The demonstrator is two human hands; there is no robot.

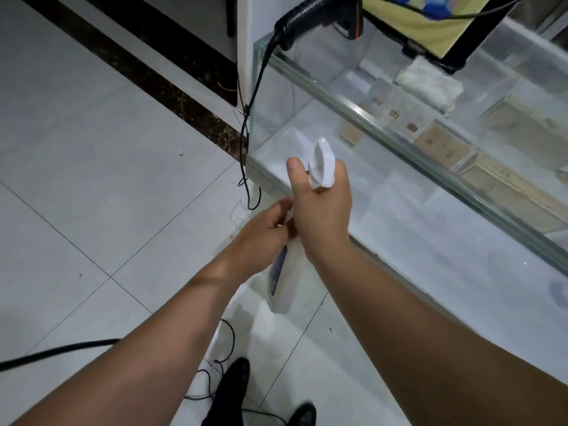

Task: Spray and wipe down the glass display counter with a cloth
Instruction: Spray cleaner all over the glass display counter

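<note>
Head view has the spray bottle [279, 287] out in front of the counter's near corner, tilted, with the white trigger head up and the body angled down toward the floor. Right hand [322, 213] is wrapped tight round the neck just under the trigger head, thumb sticking up alongside it. Left hand [264, 238] curls round the upper body of the bottle right below that, so both hands are holding it and they're touching each other.

Glass display counter [384, 130] sits just to the right. Its top front edge runs diagonally from upper left down to lower right, and the vertical corner edge is just beyond the bottle. White cloth [428, 84] is lying on the glass top, well away from the hands, up against the foot of a black stand [479, 32]. A black handheld scanner [316, 13] rests near the far left end of the top, and its cable [255, 96] hangs down along the corner edge to the floor.

Tan boxes [442, 142] sit inside on the shelf under the glass.

Left of the counter it's all open tiled floor [92, 149] with a dark strip [138, 72] crossing it. More thin cables loop around the black shoes [233, 382] at the bottom.
</note>
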